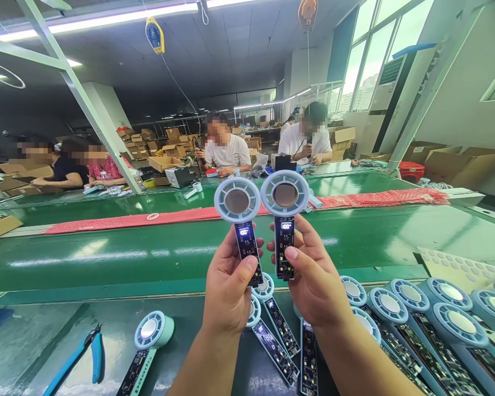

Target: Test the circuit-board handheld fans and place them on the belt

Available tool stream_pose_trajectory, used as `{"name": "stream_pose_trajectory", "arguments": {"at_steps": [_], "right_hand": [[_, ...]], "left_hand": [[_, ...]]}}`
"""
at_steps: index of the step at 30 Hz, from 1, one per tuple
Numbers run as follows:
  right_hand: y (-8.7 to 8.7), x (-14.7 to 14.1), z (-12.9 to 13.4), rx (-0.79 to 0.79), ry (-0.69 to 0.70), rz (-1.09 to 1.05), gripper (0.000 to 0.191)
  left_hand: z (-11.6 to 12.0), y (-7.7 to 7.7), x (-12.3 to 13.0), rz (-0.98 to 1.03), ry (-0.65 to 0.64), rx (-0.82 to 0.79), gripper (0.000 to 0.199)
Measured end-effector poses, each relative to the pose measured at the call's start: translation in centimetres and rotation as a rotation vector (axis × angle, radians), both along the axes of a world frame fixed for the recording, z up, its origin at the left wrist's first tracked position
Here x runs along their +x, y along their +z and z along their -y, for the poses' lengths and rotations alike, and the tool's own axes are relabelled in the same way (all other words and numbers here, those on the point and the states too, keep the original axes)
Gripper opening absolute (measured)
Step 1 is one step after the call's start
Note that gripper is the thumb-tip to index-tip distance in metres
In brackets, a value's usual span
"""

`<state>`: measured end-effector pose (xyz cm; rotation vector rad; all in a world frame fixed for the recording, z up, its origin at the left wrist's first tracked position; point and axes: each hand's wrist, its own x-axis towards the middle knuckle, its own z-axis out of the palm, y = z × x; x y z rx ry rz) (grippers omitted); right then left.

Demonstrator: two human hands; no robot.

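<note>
My left hand (pixel 233 275) is closed round the handle of a light-blue handheld fan (pixel 237 199), its thumb on the bare black circuit board. My right hand (pixel 309 269) grips a second handheld fan (pixel 285 193) the same way, thumb pressed on its board. Both fans are upright, side by side, heads nearly touching, and each board's small display is lit, apparently reading 100. Below and between my forearms lie several more fans (pixel 276 327) with exposed boards. Another fan (pixel 153 330) rests apart, left of my left forearm.
Blue-handled cutters (pixel 95 352) lie on the left of the bench. Many open-handle fans (pixel 410 297) crowd the right side, beside a sheet of round stickers (pixel 457 264). Beyond runs a green conveyor (pixel 119 258) with a red mesh strip (pixel 190 214). Several people sit across it.
</note>
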<state>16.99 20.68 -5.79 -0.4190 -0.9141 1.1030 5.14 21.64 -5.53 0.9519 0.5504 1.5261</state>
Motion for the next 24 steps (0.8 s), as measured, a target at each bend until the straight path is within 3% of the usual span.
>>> {"name": "stream_pose_trajectory", "arguments": {"at_steps": [11, 13, 17, 20, 22, 24], "right_hand": [[0.0, -0.1, 0.0, -0.011, -0.015, 0.035, 0.049], [0.1, -0.2, -0.1, -0.02, -0.026, 0.109, 0.05], [0.2, 0.5, 0.7, -0.035, -0.016, 0.33, 0.046], [-2.0, 3.2, 3.7, -0.169, 0.001, 0.544, 0.053], [-5.0, 5.8, 7.1, -0.333, 0.029, 0.811, 0.061], [-8.7, 8.4, 11.1, -0.4, -0.038, 1.118, 0.059]], "left_hand": [[-0.1, -0.2, 0.1, -0.04, 0.039, -0.002, 0.058], [-0.3, -0.1, -0.1, -0.148, 0.059, 0.057, 0.054], [0.4, 0.3, -2.4, -0.556, 0.171, 0.174, 0.048], [3.3, -0.6, -6.0, -0.885, 0.206, 0.076, 0.052], [6.5, -2.0, -8.7, -1.224, 0.16, -0.1, 0.053], [10.0, -3.8, -11.0, -1.364, 0.165, -0.184, 0.052]]}}
